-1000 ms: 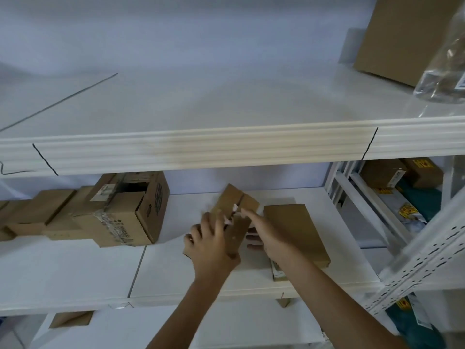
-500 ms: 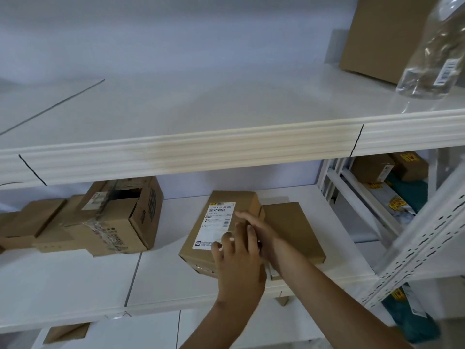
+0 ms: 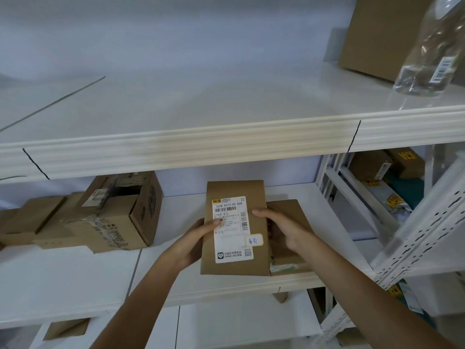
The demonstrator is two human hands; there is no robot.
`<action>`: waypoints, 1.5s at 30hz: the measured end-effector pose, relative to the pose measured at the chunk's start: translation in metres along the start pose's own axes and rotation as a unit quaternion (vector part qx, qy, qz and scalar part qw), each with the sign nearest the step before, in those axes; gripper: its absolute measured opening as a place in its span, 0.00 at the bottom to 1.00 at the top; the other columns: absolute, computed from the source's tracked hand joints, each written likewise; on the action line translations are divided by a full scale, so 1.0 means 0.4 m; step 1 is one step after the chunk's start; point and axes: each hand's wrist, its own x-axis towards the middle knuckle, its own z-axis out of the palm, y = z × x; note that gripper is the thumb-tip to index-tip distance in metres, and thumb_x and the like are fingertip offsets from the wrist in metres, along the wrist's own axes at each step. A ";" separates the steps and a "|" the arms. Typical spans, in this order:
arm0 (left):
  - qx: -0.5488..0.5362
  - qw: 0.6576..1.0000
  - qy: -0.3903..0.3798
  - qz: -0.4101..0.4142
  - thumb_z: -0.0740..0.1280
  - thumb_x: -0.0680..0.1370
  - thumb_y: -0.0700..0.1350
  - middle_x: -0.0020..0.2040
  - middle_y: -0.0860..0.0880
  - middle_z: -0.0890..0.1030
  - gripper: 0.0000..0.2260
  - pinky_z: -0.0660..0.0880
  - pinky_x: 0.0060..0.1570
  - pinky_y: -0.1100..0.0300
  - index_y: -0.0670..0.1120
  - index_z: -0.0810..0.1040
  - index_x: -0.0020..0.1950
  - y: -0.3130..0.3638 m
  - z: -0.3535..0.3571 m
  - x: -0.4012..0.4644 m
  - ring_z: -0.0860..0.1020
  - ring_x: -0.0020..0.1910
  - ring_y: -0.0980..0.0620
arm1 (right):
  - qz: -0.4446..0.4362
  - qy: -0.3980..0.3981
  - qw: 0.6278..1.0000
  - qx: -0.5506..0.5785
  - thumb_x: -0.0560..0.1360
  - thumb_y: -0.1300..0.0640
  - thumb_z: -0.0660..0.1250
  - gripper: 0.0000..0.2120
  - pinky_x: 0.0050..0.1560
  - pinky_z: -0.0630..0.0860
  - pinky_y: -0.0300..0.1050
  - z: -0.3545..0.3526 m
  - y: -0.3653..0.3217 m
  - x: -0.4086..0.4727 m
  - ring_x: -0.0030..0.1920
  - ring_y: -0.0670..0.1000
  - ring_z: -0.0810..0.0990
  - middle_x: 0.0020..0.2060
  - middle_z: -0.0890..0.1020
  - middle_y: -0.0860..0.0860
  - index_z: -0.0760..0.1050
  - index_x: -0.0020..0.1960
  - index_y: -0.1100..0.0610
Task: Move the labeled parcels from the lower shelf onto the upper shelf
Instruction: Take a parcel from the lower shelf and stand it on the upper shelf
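Note:
A brown cardboard parcel (image 3: 235,190) with a white shipping label facing me is held between both hands, over the front part of the lower shelf (image 3: 75,280). My left hand (image 3: 193,244) grips its left edge, thumb on the label. My right hand (image 3: 284,229) grips its right edge. Behind my right hand a second flat brown parcel (image 3: 292,210) lies on the lower shelf. The white upper shelf (image 3: 176,144) runs across the view above.
A torn, taped carton (image 3: 120,212) and flat brown boxes (image 3: 32,220) sit at the left of the lower shelf. On the upper shelf's right stand a large brown box (image 3: 377,34) and a clear plastic bag (image 3: 427,46). A perforated white rack post (image 3: 427,227) rises at right, with parcels behind.
The parcel has been turned label-up and lifted off the lower shelf toward me. My hands shifted from its top to its left and right edges.

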 end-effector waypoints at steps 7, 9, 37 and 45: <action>-0.019 0.999 0.031 0.025 0.74 0.69 0.54 0.60 0.44 0.85 0.30 0.82 0.52 0.48 0.48 0.73 0.69 -0.039 0.021 0.026 0.84 0.57 0.43 | -0.022 0.007 1.000 0.006 0.69 0.42 0.75 0.17 0.43 0.72 0.42 0.000 0.011 0.004 0.51 0.45 0.82 0.40 0.88 0.41 0.80 0.55 0.45; -0.014 0.999 0.031 0.024 0.75 0.68 0.55 0.58 0.45 0.86 0.30 0.82 0.49 0.49 0.48 0.74 0.68 -0.040 0.025 0.028 0.85 0.55 0.44 | -0.025 0.009 1.000 0.009 0.68 0.41 0.75 0.17 0.44 0.73 0.42 0.001 0.017 0.007 0.50 0.46 0.83 0.40 0.88 0.42 0.80 0.54 0.46; -0.037 0.998 0.042 0.036 0.67 0.78 0.48 0.69 0.38 0.77 0.26 0.65 0.71 0.36 0.42 0.69 0.74 -0.044 -0.020 -0.024 0.73 0.70 0.35 | -0.069 -0.046 0.996 0.043 0.66 0.49 0.78 0.34 0.35 0.79 0.36 0.004 0.058 0.007 0.44 0.45 0.87 0.51 0.87 0.50 0.73 0.70 0.52; -0.032 0.997 0.028 0.061 0.71 0.73 0.48 0.69 0.38 0.77 0.30 0.64 0.71 0.35 0.43 0.69 0.74 -0.072 -0.162 -0.211 0.72 0.71 0.35 | -0.103 -0.047 0.990 0.086 0.62 0.54 0.79 0.33 0.41 0.81 0.43 0.209 0.105 -0.109 0.47 0.49 0.87 0.49 0.89 0.51 0.74 0.66 0.48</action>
